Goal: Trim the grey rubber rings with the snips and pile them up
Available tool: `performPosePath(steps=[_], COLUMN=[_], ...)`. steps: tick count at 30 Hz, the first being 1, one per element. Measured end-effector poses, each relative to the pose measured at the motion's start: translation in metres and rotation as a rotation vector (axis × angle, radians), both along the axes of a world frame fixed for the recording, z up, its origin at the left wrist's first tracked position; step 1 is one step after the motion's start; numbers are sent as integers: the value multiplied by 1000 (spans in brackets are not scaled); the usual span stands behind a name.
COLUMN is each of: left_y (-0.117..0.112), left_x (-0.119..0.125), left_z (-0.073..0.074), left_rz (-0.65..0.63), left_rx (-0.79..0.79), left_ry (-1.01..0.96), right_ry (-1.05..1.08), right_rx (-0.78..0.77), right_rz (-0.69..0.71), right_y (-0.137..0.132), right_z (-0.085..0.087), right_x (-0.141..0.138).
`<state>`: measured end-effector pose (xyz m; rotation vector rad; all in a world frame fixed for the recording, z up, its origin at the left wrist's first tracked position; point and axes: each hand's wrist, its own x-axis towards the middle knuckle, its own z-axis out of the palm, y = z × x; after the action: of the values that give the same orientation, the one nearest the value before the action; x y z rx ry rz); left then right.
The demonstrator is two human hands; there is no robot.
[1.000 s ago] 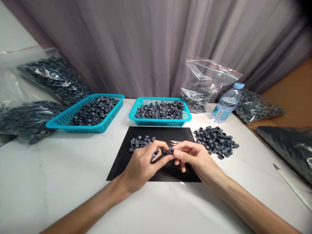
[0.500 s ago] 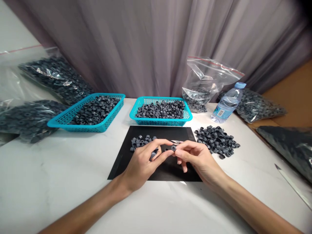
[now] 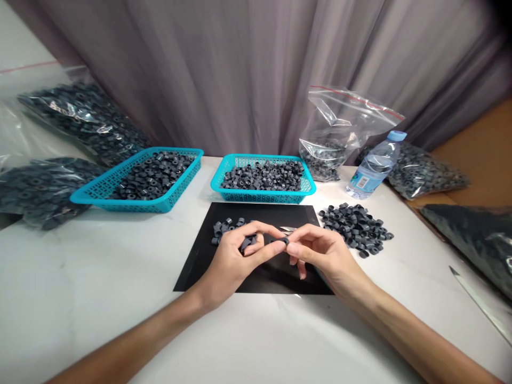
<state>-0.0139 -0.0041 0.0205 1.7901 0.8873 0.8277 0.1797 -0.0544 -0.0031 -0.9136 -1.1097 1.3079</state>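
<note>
My left hand pinches a small dark grey ring between thumb and forefinger, above a black mat. From the other side, the thumb and forefinger of my right hand meet at the same ring, its other fingers curled below. Pointed metal tips, like a scissors' blades, show just behind the fingertips; I cannot tell whether they are held or lie on the mat. Grey rings are heaped on the mat behind my left hand. A few more show through the loop of its fingers.
Two blue baskets of grey pieces stand at the back. Right of the mat is a loose pile. A water bottle, a zip bag and bulging bags surround the white table. A knife-like strip lies right.
The ring has tilted in my fingertips, so its hole faces the camera less. Both hands remain together in nearly the same place. The whole view has shifted slightly.
</note>
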Motion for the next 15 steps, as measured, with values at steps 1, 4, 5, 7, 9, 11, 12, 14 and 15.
performPosePath(steps=[1, 4, 5, 7, 9, 11, 12, 14, 15], left_y=[0, 1, 1, 2, 3, 5, 5, 5, 5], left_x=[0, 1, 1, 1, 2, 2, 2, 1, 1], left_z=[1, 3, 3, 2, 1, 1, 1, 1, 1], left_rz=[-5, -4, 0, 11, 20, 18, 16, 14, 15], left_rx=[-12, -35, -36, -36, -37, -43, -45, -45, -44], left_ry=[-6, -17, -20, -28, -37, -42, -42, -38, -33], right_ry=[-27, -273, -432, -826, -1182, -1385, -1445, -1539, -1585], right_rx=[8, 90, 154, 327, 468, 520, 526, 539, 550], right_rz=[-6, -110, -191, -378, -484, -490, -475, -444, -433], right_y=[0, 1, 2, 6, 10, 14, 15, 16, 17], right_z=[1, 2, 0, -7, -17, -25, -28, -31, -32], right_x=[1, 6, 9, 17, 25, 30, 31, 31, 31])
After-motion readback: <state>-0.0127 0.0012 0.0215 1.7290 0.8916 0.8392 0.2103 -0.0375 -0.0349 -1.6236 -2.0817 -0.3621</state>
